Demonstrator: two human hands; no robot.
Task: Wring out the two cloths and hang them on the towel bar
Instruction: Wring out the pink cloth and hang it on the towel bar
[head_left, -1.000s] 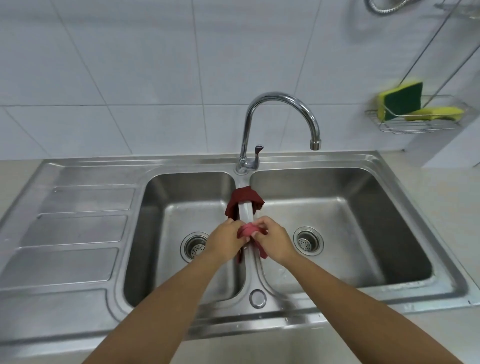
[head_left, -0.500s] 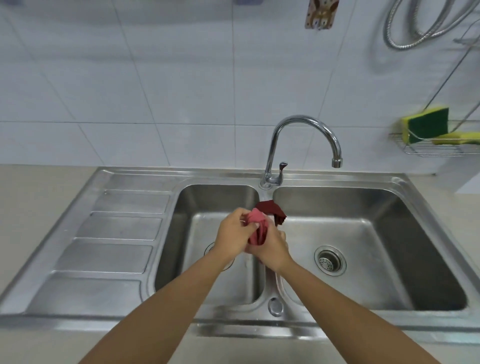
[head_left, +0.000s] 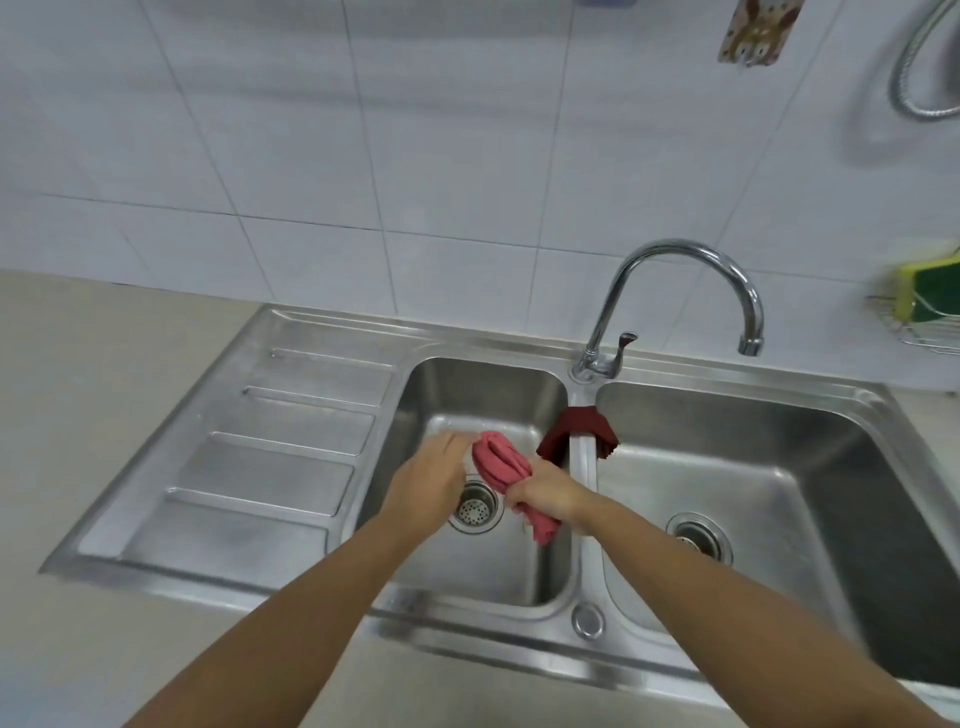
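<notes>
I see both hands over the left basin of the double steel sink (head_left: 519, 582). My left hand (head_left: 428, 486) and right hand (head_left: 550, 496) have their fingers closed around the twisted pink cloth (head_left: 501, 462). The dark red cloth (head_left: 576, 423) lies draped over the divider, further away.

Sponge (head_left: 930, 293) — blurred, edge-cropped

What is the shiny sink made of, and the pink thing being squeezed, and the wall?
The sink looks like brushed stainless steel: grey, with soft reflections. The pink cloth seems to be soft woven fabric, since it bunches and twists between the left hand and right hand. The wall looks like glossy white ceramic tile, with thin grout lines.
</notes>
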